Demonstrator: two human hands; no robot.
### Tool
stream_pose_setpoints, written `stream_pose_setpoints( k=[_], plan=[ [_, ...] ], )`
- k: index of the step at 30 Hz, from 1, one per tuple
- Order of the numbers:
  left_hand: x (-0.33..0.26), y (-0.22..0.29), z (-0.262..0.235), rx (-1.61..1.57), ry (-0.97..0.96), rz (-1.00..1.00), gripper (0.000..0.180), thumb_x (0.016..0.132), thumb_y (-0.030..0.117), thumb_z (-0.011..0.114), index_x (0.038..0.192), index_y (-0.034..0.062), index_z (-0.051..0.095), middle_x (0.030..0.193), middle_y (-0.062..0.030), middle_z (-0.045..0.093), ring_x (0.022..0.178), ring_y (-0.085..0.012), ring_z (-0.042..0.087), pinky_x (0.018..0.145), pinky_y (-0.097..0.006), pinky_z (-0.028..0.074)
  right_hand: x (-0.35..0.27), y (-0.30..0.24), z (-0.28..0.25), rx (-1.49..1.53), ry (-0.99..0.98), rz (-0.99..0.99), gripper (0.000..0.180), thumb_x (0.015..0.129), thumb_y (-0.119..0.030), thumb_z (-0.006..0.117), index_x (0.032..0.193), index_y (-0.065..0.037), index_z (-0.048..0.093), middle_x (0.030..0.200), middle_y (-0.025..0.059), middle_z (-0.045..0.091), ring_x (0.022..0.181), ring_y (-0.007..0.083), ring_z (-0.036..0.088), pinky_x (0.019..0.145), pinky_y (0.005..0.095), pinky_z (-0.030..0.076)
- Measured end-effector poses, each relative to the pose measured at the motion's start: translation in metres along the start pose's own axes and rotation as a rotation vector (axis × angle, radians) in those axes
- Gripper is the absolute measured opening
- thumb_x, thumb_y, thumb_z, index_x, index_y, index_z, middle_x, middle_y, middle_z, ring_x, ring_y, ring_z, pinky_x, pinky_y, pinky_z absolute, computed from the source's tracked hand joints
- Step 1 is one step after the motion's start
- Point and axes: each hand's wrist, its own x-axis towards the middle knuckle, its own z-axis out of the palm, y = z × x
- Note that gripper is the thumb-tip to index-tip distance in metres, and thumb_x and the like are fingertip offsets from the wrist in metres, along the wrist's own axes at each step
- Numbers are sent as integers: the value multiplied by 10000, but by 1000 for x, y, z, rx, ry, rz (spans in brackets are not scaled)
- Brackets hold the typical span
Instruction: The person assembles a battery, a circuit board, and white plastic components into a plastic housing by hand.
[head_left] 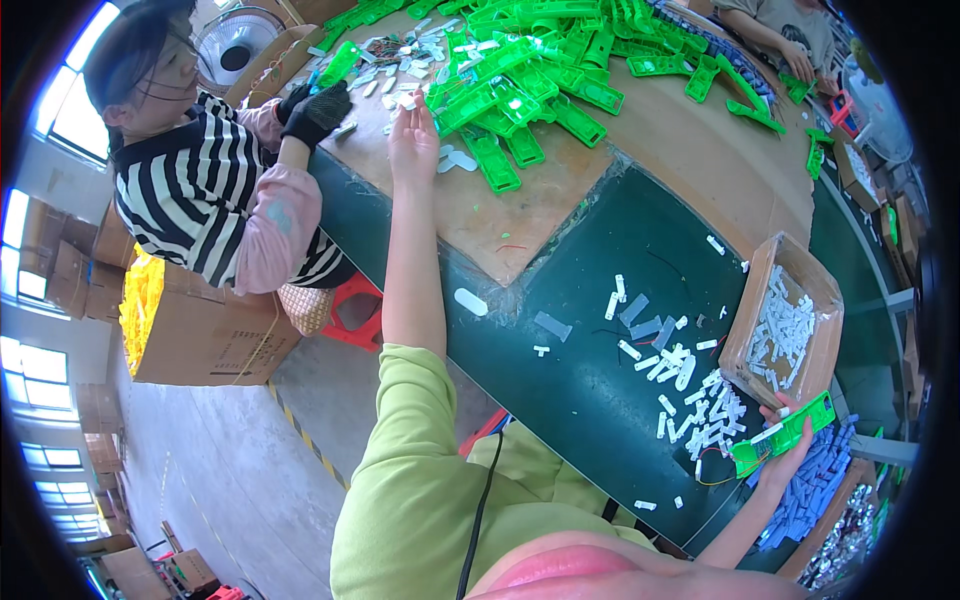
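My left arm stretches forward to the far side of the table. My left hand (413,140) is open there, palm up with fingers extended, beside the heap of green plastic housings (500,100) and some white oval pieces (458,160). Whether its fingertips touch a white piece is too small to tell. At the near right, my right hand (785,455) is closed around one green housing (800,432), held tilted. This housing has a white part on it and thin wires trailing from its left end. Small white parts (712,415) lie scattered just left of it.
A cardboard box (740,335) of small white parts stands at the right, with blue-grey pieces (810,485) below it. On the left, a co-worker in black gloves (318,112) handles a green piece. Another person (785,40) sits at the far right.
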Motion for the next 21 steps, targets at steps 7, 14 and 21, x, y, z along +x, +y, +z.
stream_pose_setpoints(
  k=[7,14,21],
  plan=[
    [5,-2,-8,154,36,75,220,920,66,460,1081,-80,499,1064,-193,586,973,-241,601,854,-327,532,-2,-5,5,-6,-13,2,484,930,-402,326,1087,12,522,1056,140,582,850,241,584,836,368,467],
    [3,-4,2,222,197,92,271,884,47,521,1128,-42,444,1117,-160,552,973,-198,572,839,-279,523,-2,-2,1,9,-17,17,493,929,-406,327,1102,16,513,1071,149,580,848,266,603,843,367,462],
    [-9,-36,49,996,387,120,360,849,99,485,1185,-6,411,1147,-161,525,919,-249,587,768,-316,491,-6,-6,18,90,-44,3,454,927,-395,348,1067,3,517,1098,162,569,854,260,609,861,374,445]
  ],
)
